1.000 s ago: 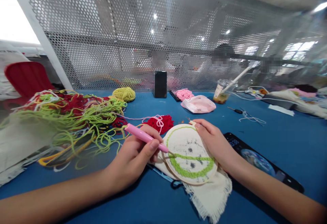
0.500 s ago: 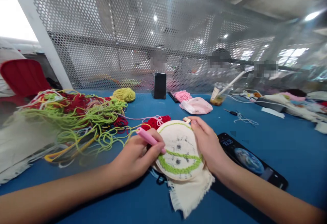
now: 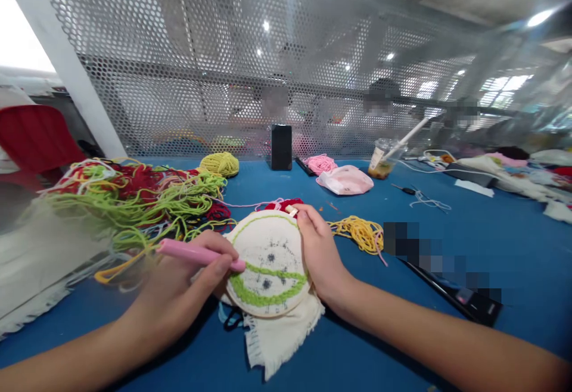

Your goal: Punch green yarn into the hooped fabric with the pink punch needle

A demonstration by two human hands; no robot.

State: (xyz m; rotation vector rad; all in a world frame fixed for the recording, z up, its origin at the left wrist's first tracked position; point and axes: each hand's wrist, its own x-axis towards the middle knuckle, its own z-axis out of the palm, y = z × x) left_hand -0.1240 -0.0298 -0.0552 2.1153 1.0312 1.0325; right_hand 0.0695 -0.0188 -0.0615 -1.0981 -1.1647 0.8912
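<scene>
A round embroidery hoop (image 3: 271,314) holds cream cloth (image 3: 263,231) with dark sketched marks and thick bands of green yarn stitching (image 3: 263,299); a frayed corner of the cloth hangs below it. My right hand (image 3: 324,258) is closed around the hoop's right edge, near the small clasp at its top. In my left hand (image 3: 192,279) is a pink punch needle (image 3: 192,253), its tip end at the left end of the upper green line. Whether the tip is in the cloth cannot be seen. Red yarn (image 3: 286,204) shows behind the hoop.
A tangled heap of green and red yarn (image 3: 147,201) lies left. Yellow-green yarn (image 3: 218,164), a black phone-like block (image 3: 281,148), pink yarn (image 3: 320,164), a plastic bag (image 3: 346,180) and a drink cup (image 3: 379,159) stand farther back. Yellow yarn (image 3: 360,232) and a phone (image 3: 473,302) lie right.
Both hands and the hoop have shifted left in view, uncovering the yellow yarn on the right. The punch needle now lies flatter, still at the green line's left end.
</scene>
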